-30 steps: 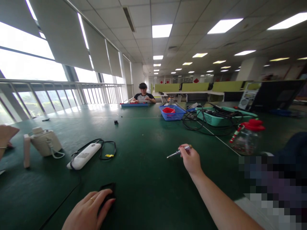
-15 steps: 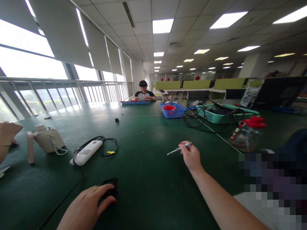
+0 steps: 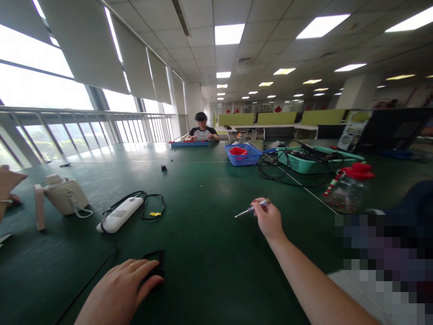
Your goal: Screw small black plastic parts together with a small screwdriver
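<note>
In the lower left, my left hand [image 3: 122,285] rests on the green table [image 3: 203,280], thumb and fingers curled around a flat black object [image 3: 160,258]. Most of that object is hidden under the fingers, so its kind does not show. Further right, my right hand [image 3: 269,220] grips a small screwdriver [image 3: 249,209] by its clear handle. Its thin metal shaft points left, a little above the tabletop and apart from the black object.
A white power strip [image 3: 124,214] with a black cable lies left of centre, near a beige bottle [image 3: 69,196]. Blue [image 3: 244,159] and teal baskets [image 3: 306,164] and a red-lidded jar [image 3: 350,192] stand right. Another person [image 3: 202,132] sits at the far end; someone's hand [image 3: 10,185] shows at left.
The view has shifted very slightly. My left hand has moved slightly left, still at the black object; my right hand and the screwdriver are nearly unmoved.
</note>
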`<move>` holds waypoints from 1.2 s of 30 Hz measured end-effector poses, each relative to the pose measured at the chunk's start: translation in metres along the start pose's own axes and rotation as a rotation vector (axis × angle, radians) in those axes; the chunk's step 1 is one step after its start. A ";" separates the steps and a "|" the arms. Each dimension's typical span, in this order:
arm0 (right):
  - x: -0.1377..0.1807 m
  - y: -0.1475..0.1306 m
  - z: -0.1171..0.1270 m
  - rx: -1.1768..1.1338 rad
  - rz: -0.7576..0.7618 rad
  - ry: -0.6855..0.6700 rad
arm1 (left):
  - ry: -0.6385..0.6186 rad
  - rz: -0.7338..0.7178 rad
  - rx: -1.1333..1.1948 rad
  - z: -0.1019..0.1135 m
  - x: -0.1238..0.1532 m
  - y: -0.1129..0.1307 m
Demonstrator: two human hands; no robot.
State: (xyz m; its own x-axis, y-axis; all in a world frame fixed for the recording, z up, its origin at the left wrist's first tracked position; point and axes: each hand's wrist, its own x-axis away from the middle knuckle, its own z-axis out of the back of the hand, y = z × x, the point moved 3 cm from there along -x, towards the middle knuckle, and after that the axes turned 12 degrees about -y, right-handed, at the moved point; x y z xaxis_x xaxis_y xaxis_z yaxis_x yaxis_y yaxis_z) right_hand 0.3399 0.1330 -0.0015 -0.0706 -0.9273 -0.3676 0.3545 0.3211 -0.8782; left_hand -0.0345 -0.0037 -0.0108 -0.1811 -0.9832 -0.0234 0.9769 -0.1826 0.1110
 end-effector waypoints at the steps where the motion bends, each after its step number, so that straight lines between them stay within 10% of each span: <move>1: 0.000 0.000 0.000 -0.002 0.001 -0.004 | -0.012 0.010 0.004 0.000 0.000 0.001; 12: 0.001 -0.003 -0.001 -0.024 0.000 -0.024 | -0.148 0.043 -0.007 0.015 -0.009 0.017; 36: 0.000 -0.001 -0.001 -0.015 0.009 -0.027 | 0.195 -0.071 0.075 0.002 0.006 -0.010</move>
State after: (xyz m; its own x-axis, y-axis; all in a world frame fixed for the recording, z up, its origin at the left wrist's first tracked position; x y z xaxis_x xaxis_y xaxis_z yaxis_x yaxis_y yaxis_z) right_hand 0.3383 0.1326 -0.0008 -0.0420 -0.9292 -0.3672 0.3406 0.3322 -0.8796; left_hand -0.0453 -0.0083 -0.0097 -0.2168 -0.9499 -0.2251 0.9499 -0.2585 0.1760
